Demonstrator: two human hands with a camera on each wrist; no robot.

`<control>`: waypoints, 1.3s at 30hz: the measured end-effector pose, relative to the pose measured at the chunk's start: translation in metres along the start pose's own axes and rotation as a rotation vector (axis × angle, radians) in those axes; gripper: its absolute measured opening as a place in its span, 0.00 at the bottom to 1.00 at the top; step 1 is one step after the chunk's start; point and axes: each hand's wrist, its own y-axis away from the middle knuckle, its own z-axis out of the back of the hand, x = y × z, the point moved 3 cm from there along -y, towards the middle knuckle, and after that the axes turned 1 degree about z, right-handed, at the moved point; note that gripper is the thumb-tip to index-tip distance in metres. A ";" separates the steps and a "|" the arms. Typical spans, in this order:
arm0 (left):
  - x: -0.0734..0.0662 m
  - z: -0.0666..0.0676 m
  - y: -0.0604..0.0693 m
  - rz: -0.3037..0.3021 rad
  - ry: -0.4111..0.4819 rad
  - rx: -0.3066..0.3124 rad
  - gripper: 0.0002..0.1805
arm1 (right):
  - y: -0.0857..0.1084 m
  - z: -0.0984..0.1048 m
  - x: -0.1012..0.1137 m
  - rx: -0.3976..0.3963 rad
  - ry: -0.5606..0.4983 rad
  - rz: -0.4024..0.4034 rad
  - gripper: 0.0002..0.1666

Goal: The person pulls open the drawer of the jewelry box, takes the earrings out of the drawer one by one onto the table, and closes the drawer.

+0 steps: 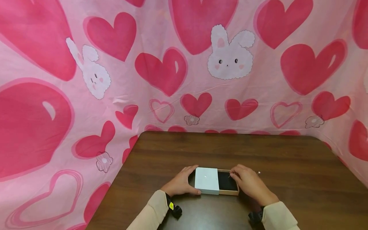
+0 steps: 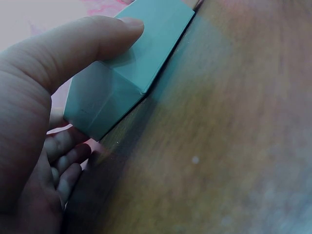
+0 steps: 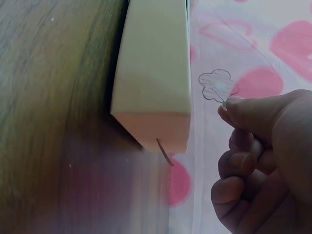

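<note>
A white sleeve box (image 1: 206, 180) lies flat on the table, its drawer (image 1: 229, 192) drawn partway out to the right. Black padding (image 1: 225, 182) lines the drawer. My left hand (image 1: 181, 182) grips the sleeve's left end; in the left wrist view the thumb (image 2: 107, 39) lies along its near side, which looks bluish green. Above the drawer's right end, my right hand (image 1: 249, 181) pinches a small stud earring (image 3: 219, 97) with a thin metal pin and a whitish bead between thumb and forefinger. The other fingers are curled.
A small white bead-like piece (image 1: 259, 172) shows just right of my right hand. A short brown ribbon pull (image 3: 165, 152) sticks out of the drawer's end. Behind the brown wooden table (image 1: 178, 147) hangs a pink cloth (image 1: 198, 80) with hearts and rabbits.
</note>
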 end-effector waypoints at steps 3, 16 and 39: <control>0.000 0.000 0.000 0.001 -0.002 0.002 0.59 | 0.000 0.001 -0.001 0.007 -0.007 -0.009 0.02; 0.002 -0.001 -0.002 -0.007 -0.010 -0.002 0.60 | 0.003 0.002 -0.011 -0.007 -0.005 0.005 0.02; -0.001 0.001 -0.001 -0.017 -0.013 -0.008 0.60 | 0.010 0.011 -0.022 -0.051 -0.020 -0.002 0.03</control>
